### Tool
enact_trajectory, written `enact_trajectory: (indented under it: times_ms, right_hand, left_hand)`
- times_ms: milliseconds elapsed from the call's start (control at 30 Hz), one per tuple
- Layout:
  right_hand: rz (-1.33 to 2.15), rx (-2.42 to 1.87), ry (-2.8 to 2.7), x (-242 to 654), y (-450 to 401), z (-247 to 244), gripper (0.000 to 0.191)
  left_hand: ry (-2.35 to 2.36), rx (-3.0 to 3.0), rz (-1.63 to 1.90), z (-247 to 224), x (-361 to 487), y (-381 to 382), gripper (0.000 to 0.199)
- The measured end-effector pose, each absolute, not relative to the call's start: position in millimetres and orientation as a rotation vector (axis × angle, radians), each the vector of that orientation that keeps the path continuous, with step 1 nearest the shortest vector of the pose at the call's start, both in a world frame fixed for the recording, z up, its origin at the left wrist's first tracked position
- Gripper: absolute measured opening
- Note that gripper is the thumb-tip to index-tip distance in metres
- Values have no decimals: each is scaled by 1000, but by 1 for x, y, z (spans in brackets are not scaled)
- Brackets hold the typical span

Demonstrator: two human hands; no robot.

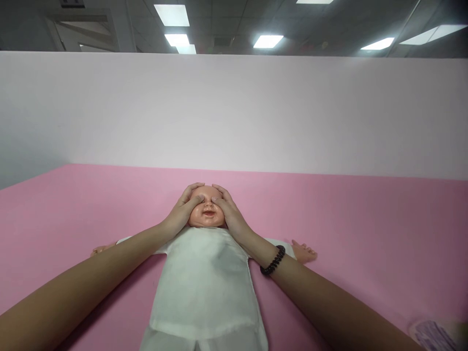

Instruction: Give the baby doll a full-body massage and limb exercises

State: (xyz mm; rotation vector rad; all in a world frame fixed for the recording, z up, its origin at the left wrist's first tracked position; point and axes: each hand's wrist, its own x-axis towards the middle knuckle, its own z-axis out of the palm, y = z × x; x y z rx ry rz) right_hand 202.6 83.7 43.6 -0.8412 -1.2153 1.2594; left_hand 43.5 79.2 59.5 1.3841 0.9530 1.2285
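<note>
A baby doll (208, 213) in white clothes (208, 282) lies on its back on a pink surface (347, 214), arms stretched out to both sides. My left hand (181, 209) is wrapped round the left side of its head, with the thumb beside one eye. Against the other side, my right hand (231, 213) cups the head, its thumb by the other eye. The fingers curve over the top of the head. The doll's mouth and nose show between my hands. A black coiled band (273, 261) circles my right wrist.
Behind the doll rises a white wall panel (234, 112), which continues down the left side. A blurred purple-and-white item (433, 335) lies at the bottom right corner. Ceiling lights show above the panel.
</note>
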Motion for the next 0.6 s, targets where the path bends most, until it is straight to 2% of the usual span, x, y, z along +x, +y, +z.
enact_trajectory:
  times_ms: [600]
  right_hand:
    - [1220,-794,-1197,201,90,40,45]
  left_hand:
    - [991,1424,1294,52,43,89,42]
